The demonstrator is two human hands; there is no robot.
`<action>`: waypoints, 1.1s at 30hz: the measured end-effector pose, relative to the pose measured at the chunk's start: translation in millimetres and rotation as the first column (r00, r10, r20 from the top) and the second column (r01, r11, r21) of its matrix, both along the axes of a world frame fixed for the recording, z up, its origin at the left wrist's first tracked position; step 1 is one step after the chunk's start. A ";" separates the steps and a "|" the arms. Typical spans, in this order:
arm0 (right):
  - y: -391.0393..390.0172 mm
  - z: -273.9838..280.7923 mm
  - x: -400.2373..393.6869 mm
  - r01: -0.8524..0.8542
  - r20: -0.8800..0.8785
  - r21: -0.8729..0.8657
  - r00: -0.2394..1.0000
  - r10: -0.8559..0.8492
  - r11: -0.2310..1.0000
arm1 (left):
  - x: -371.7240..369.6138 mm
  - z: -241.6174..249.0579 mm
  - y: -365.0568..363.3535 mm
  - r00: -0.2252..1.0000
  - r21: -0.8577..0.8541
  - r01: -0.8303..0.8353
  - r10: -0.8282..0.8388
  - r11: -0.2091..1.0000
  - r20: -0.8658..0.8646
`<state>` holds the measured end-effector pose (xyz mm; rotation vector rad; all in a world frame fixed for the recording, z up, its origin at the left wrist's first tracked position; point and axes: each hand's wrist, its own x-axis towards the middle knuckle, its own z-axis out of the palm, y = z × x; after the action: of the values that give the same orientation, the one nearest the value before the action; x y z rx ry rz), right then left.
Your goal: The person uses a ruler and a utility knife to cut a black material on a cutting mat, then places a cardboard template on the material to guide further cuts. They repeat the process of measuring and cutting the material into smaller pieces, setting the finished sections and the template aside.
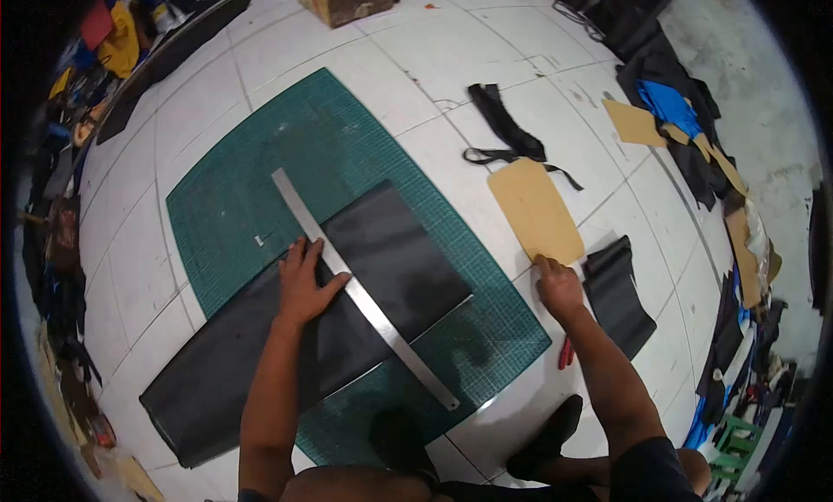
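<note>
My left hand (305, 281) lies flat with fingers spread, pressing on a steel ruler (382, 324) and the black sheet material (234, 337) beneath it. The ruler runs diagonally across the black sheet, which lies on a green cutting mat (252, 181). Off the mat to the right, my right hand (558, 287) is closed, pinching the lower edge of a tan card piece (536, 209) with rounded corners. That card rests on the floor, its upper edge near black strips (510, 129). A curled black piece (618, 295) lies right of my right hand.
A red-handled tool (566, 353) lies on the tiled floor (451, 42) below my right wrist. A worn block (347, 0) stands at the top. Black, blue and tan scraps (672, 111) line the right wall, with a green stool (736, 450) at lower right.
</note>
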<state>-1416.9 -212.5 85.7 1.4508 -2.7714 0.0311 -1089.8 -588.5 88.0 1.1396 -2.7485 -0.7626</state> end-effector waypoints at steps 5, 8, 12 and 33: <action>-12.5 52.4 12.5 -0.006 -0.020 -0.409 1.000 -0.002 0.912 | -0.2 5.3 4.5 1.000 -0.002 0.019 -0.019 1.000 0.008; -37.9 87.0 55.7 0.017 -0.034 -0.605 0.998 -0.047 0.796 | -3.0 -0.8 12.3 0.997 -0.118 0.035 -0.027 0.992 0.072; -64.8 72.7 115.2 0.043 0.208 -0.647 0.971 0.121 0.761 | -9.1 0.5 15.4 0.990 -0.101 0.038 -0.023 0.994 0.139; -89.7 10.6 167.9 0.219 0.373 -0.421 0.926 -0.052 0.880 | -14.2 14.9 17.8 0.969 -0.022 0.052 -0.045 0.998 0.242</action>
<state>-1249.0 -302.2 96.3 1.2134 -2.8290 0.9659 -1104.1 -570.7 102.9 1.2394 -2.9842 -0.6244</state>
